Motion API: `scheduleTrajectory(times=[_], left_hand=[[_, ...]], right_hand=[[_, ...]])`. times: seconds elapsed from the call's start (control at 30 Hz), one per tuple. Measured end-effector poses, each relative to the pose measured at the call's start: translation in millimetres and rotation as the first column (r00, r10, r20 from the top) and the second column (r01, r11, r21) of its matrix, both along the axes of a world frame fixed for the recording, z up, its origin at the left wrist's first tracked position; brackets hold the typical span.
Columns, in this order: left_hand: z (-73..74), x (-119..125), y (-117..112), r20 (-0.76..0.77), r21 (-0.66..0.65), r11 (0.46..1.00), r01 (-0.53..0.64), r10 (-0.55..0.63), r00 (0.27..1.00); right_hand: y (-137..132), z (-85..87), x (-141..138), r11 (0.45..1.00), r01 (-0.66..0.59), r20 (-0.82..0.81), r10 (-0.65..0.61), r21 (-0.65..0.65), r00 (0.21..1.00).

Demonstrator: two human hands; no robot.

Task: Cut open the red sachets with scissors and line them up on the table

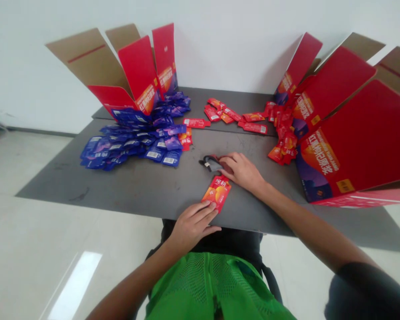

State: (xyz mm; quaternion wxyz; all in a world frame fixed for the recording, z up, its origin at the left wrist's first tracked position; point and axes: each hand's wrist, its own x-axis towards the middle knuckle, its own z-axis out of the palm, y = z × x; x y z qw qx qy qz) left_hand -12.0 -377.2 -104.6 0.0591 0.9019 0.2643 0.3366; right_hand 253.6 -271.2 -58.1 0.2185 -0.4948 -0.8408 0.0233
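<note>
A red-and-orange pouch [219, 189] with a narrow spout end lies close to the table's front edge. My left hand [191, 224] holds its lower end down with the fingertips, the thumb apart from them. Beyond its spout end, my right hand [242, 171] is closed on a crumpled dark grey cloth [213, 164]; part of the cloth is under the fingers. Whether the cloth touches the spout I cannot tell.
Blue pouches [130, 142] are heaped at the left before an open red carton [143, 84]. Several red pouches [228, 113] lie across the back, and more red pouches [283, 129] are piled at the right by large open cartons [350, 146]. A white wall [226, 49] stands behind the grey table [146, 189].
</note>
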Motion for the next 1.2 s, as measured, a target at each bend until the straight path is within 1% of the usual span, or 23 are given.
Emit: scheduleTrajectory(times=[0.07,0.13,0.17,0.23,0.3,0.33,0.4,0.47,0.53,0.57,0.63,0.67,0.7,0.73,0.77,0.8,0.83,0.87,0.93,1.03,1.07,1.13,1.2], left_hand=[[0.6,0,0,0.002,0.016,1.000,0.004,-0.004,1.000],[1.5,0,0,-0.004,0.030,1.000,0.003,-0.003,1.000],[1.8,-1,0,-0.009,0.036,0.999,0.000,0.001,1.000],[2.3,-1,0,-0.025,0.043,0.999,-0.020,0.021,0.999],[2.4,-2,-1,-0.037,0.046,0.998,-0.032,0.034,0.999],[2.5,-2,0,-0.039,0.046,0.999,-0.027,0.029,0.999],[2.7,-2,0,-0.032,0.044,0.999,-0.008,0.010,0.999],[2.9,-2,0,-0.018,0.039,0.999,0.003,-0.002,1.000],[3.1,-1,1,-0.008,0.032,0.999,0.001,0.000,1.000],[3.1,-1,1,-0.006,0.032,0.999,-0.001,0.001,1.000],[2.8,0,0,-0.003,0.035,0.999,-0.003,0.003,1.000],[2.7,0,0,-0.003,0.039,0.999,-0.003,0.003,1.000],[2.4,0,0,-0.004,0.043,0.999,-0.003,0.003,1.000],[2.3,0,0,-0.010,0.046,0.999,-0.005,0.005,1.000],[2.1,-1,-1,-0.019,0.043,0.999,-0.011,0.012,1.000],[2.1,-1,-1,-0.031,0.035,0.999,-0.022,0.023,0.999],[2.2,-1,-1,-0.041,0.027,0.999,-0.033,0.034,0.999],[2.4,-1,-1,-0.047,0.019,0.999,-0.038,0.039,0.998],[2.9,-2,-1,-0.037,0.015,1.000,-0.026,0.027,0.999],[2.9,-1,-1,-0.003,0.019,1.000,0.001,-0.001,1.000],[2.7,-1,-1,0.005,0.016,1.000,0.002,-0.002,1.000],[2.0,-1,0,0.010,0.006,1.000,0.000,0.000,1.000],[1.2,0,0,0.014,0.000,1.000,-0.001,0.001,1.000]], right_hand=[[-1,12.7,-1,0.997,0.064,-0.044,-0.062,0.042,0.997],[-19,21.8,-17,0.996,0.056,-0.125,-0.047,0.066,0.991],[-31,23.2,-28,0.998,-0.012,-0.145,0.020,0.056,0.989],[-54,19.1,-49,0.983,-0.183,-0.099,0.181,-0.016,0.979],[-64,8.7,-60,0.965,-0.257,-0.067,0.253,-0.058,0.965],[-63,3.0,-59,0.965,-0.254,-0.059,0.250,-0.064,0.966],[-47,-5.2,-48,0.981,-0.186,-0.050,0.184,-0.055,0.982],[-24,-5.5,-30,0.995,-0.092,-0.009,0.091,-0.046,0.996],[-6,3.1,-14,1.000,-0.007,0.032,0.008,-0.026,0.999],[-2,9.7,-10,0.999,0.031,0.031,-0.031,-0.007,0.999],[-7,22.9,-14,0.996,0.075,-0.030,-0.074,0.039,0.997],[-16,27.7,-21,0.996,0.066,-0.072,-0.062,0.055,0.995],[-27,30.3,-30,0.997,0.037,-0.109,-0.030,0.061,0.994],[-39,30.5,-41,0.998,-0.025,-0.123,0.031,0.049,0.992],[-51,28.2,-51,0.994,-0.112,-0.110,0.113,0.015,0.987],[-61,23.9,-59,0.981,-0.189,-0.086,0.186,-0.030,0.979],[-67,18.1,-65,0.970,-0.236,-0.081,0.231,-0.060,0.970],[-70,11.6,-68,0.963,-0.257,-0.074,0.252,-0.081,0.965],[-64,-0.7,-65,0.973,-0.216,-0.065,0.212,-0.076,0.975],[-34,-10.0,-42,0.995,-0.094,-0.028,0.093,-0.043,0.995],[-22,-9.7,-33,0.997,-0.059,-0.011,0.058,-0.042,0.998],[-4,-4.0,-17,0.999,-0.001,0.022,0.002,-0.044,1.000],[3,7.2,-12,0.998,0.057,0.011,-0.057,-0.015,0.998]])
